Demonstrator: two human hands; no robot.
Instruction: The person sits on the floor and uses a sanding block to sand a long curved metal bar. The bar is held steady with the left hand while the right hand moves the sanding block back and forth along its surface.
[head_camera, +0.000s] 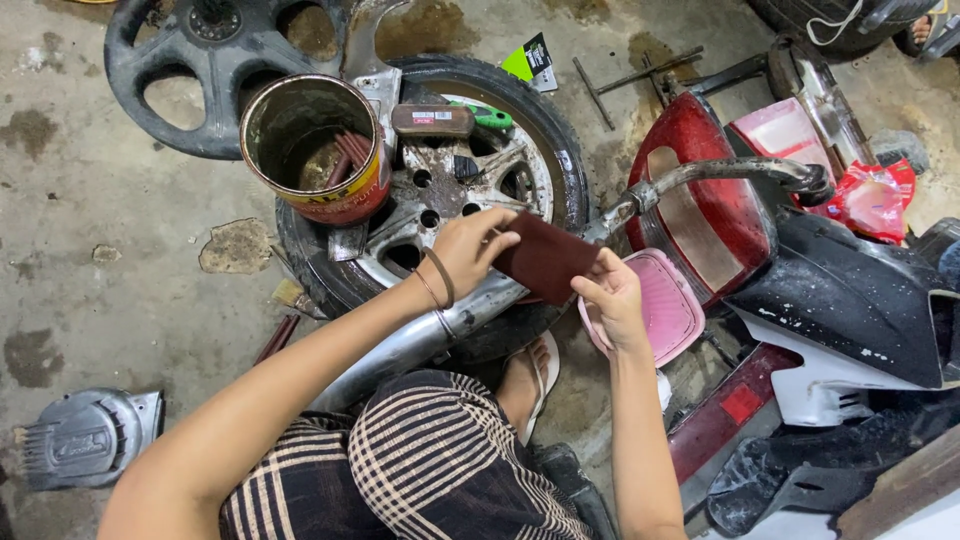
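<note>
A dark reddish-brown sheet of sandpaper (545, 258) is held between both hands over a silver exhaust pipe (440, 330). My left hand (468, 248) pinches the sheet's left edge, with bracelets on the wrist. My right hand (610, 300) grips its lower right corner. The pipe runs from my lap up to the right, past a red motorcycle tail panel (700, 190). Under the hands lies a tyre on a dirty alloy wheel (450, 190).
An open rusty tin can (310, 145) stands on the wheel, with a brown brush (432, 121) beside it. A pink lid (665, 305) lies by my right hand. Black motorcycle bodywork (850, 290) fills the right. A steering wheel (200, 60) and a grey engine cover (85, 440) lie on the concrete floor.
</note>
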